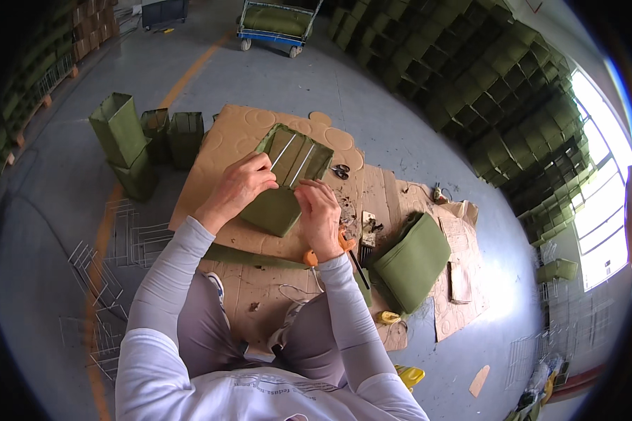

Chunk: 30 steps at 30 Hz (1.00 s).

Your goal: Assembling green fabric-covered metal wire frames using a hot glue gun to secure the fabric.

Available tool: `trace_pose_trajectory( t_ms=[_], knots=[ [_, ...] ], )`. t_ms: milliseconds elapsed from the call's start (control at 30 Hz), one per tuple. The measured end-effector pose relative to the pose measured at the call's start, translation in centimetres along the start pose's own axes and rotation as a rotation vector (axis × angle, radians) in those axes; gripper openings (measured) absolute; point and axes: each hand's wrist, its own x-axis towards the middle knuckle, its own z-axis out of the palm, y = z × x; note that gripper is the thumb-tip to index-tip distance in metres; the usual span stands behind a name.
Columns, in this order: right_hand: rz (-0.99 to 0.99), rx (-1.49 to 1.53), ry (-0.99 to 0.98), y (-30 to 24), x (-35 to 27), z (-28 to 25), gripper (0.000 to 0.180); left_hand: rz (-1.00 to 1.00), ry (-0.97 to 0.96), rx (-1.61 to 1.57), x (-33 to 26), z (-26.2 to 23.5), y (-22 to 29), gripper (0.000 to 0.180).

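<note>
A green fabric box (270, 212) lies tilted on the cardboard-topped work surface (225, 151), its open mouth facing away from me. Two pale metal wires (300, 166) run across that mouth. My left hand (244, 184) pinches the near rim of the box, fingertips pressed on the folded cloth. On the same rim, a little to the right, my right hand (319, 214) is closed with its fingers bent over the edge. Beside my right wrist rests an orange tool (345, 239), partly hidden by the arm. Black-handled scissors (340, 171) lie right of the box.
Folded green fabric panels (413, 263) lie on cardboard at the right. Green boxes (117, 133) stand on the floor at left, near loose wire frames (98, 274). A blue cart (272, 31) stands ahead. Stacked green boxes (463, 77) line the right wall.
</note>
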Motion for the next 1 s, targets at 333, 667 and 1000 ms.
trace_pose_trajectory(
  t_ms=[333, 667, 1000],
  knots=[
    [0.252, -0.052, 0.096, 6.0, 5.5, -0.9, 0.021, 0.032, 0.152, 0.088, -0.5, 0.8, 0.2, 0.017],
    [0.252, -0.333, -0.327, 9.5, 8.7, 1.4, 0.015, 0.015, 0.155, 0.064, -0.8, 0.7, -0.4, 0.016],
    [0.62, 0.397, -0.028, 12.7, 4.1, -3.3, 0.021, 0.0, 0.249, -0.122, 3.7, -0.8, -1.5, 0.015]
  ],
)
